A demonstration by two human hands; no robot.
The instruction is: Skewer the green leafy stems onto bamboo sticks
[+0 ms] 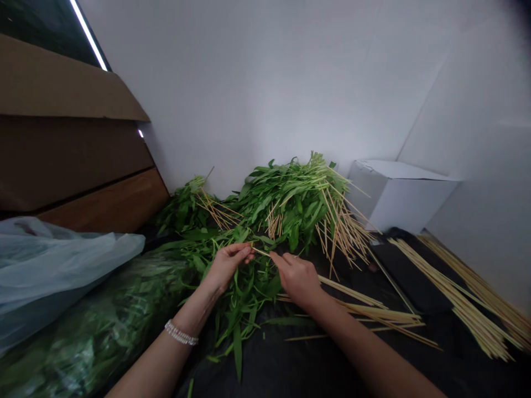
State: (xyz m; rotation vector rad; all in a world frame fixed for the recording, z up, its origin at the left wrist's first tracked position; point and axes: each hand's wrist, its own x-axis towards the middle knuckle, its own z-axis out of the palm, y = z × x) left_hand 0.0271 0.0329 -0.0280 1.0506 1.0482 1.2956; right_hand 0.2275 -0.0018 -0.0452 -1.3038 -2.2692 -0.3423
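Note:
My right hand (297, 275) is closed on a thin bamboo skewer (261, 252), which points left toward my other hand. With thumb and fingertips my left hand (232, 262) pinches a leafy green stem at the skewer's tip; the fingers partly hide the contact. Loose long-leaved greens (244, 309) lie below and between my hands. Behind them rises a heap of greens (286, 193) with many skewers (344, 226) sticking out on its right side. A smaller bunch of greens on skewers (188, 202) lies to its left.
Loose skewers (373, 312) lie right of my hands, and larger bundles (456, 298) rest farther right beside a flat black object (410, 276). A white box (402, 193) stands against the wall. At left are a clear bag of greens (108, 320), whitish plastic (62, 254) and a cardboard box (62, 88).

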